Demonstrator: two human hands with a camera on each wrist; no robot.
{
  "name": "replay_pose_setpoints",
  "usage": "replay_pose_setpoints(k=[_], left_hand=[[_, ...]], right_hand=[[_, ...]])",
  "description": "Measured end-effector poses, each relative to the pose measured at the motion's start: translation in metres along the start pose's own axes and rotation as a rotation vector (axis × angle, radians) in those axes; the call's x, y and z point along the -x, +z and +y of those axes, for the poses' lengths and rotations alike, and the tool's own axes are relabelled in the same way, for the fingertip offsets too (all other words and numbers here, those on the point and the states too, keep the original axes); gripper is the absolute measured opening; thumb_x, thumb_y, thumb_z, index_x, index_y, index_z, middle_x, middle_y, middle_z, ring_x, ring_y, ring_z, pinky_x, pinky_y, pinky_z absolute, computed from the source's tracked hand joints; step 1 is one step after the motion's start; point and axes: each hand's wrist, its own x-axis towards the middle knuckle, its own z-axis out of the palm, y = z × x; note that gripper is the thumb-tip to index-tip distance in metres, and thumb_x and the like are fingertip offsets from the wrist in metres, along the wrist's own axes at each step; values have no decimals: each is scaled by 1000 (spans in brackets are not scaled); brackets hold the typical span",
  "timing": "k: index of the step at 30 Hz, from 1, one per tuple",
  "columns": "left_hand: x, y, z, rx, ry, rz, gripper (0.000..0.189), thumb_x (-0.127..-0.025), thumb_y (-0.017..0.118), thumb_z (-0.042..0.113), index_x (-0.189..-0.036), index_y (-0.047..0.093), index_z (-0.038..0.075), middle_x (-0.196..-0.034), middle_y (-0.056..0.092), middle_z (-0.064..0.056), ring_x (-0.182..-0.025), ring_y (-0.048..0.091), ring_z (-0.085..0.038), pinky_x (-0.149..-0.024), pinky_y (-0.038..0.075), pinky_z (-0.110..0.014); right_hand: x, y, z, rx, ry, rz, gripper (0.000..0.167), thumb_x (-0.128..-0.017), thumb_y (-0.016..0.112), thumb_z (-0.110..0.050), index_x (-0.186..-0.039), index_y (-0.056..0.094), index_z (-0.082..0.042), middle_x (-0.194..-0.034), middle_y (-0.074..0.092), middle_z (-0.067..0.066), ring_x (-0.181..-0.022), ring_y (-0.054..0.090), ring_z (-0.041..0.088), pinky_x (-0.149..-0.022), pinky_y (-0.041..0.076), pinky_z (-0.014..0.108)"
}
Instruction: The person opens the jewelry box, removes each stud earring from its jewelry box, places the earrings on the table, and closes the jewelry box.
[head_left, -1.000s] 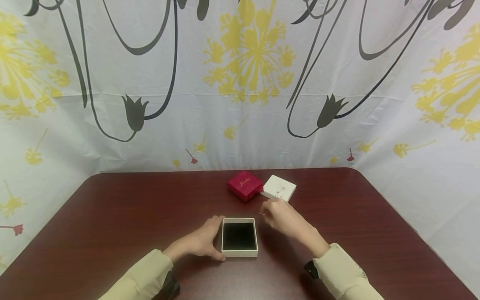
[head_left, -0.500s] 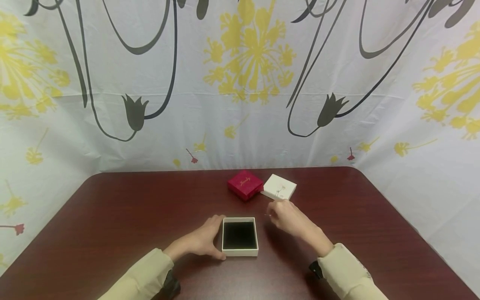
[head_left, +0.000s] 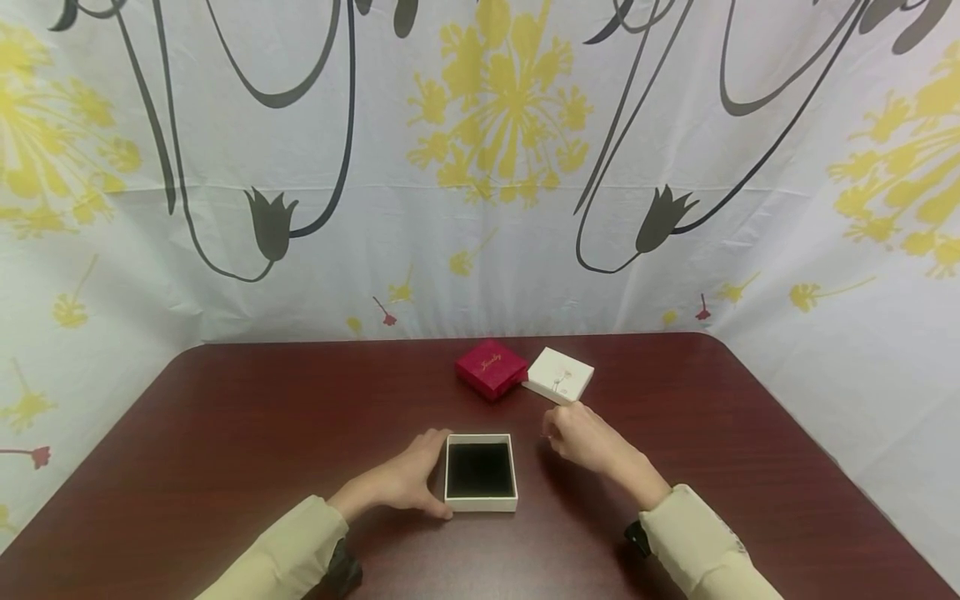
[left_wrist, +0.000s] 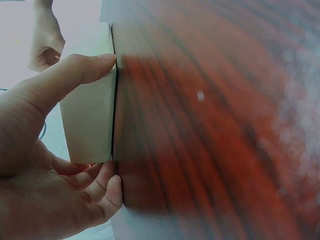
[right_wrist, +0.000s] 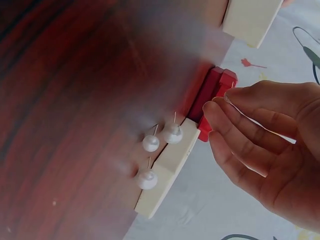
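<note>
My left hand (head_left: pixel 408 477) holds the left side of an open white square box (head_left: pixel 486 505) with a dark pad inside. In the left wrist view, its thumb (left_wrist: pixel 87 68) lies along one wall of the box and the fingers bend round the corner. To the right of the box, my right hand (head_left: pixel 588 437) hovers over the table, thumb and fingertips pinched together. A thin pin and a small shiny bit of an earring (right_wrist: pixel 228 98) show at the fingertips; the rest is hidden. Several pearl stud earrings lie below, including one pearl stud (right_wrist: pixel 147 179).
Behind the hands, a red jewelry box (head_left: pixel 491 369) stands beside a white lid (head_left: pixel 558 375) with a small printed flower. The dark wood table (head_left: pixel 315 400) ends at a patterned cloth backdrop (head_left: pixel 480 250).
My right hand has shifted slightly to the right, away from the white box, with its fingertips still pinched. My left hand and the box have stayed in place.
</note>
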Motion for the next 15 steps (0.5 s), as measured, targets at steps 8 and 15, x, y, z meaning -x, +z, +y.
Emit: replay_pose_setpoints(k=[8, 15], left_hand=[[0, 1, 1, 12, 33, 20, 92, -53, 83, 19, -124, 32, -10, -110, 43, -14, -107, 40, -29, -90, 35, -45], [0, 0, 1, 16, 38, 20, 92, -53, 83, 20, -124, 32, -10, -110, 43, -13, -107, 39, -28, -90, 35, -44]], right_hand=[[2, -2, 2, -2, 45, -55, 12, -65, 64, 5, -66, 60, -6, -62, 56, -2, -55, 48, 9, -49, 40, 23], [3, -1, 2, 1, 78, -85, 14, -65, 64, 3, -63, 58, -9, -59, 53, -4, -53, 45, 9, -47, 38, 24]])
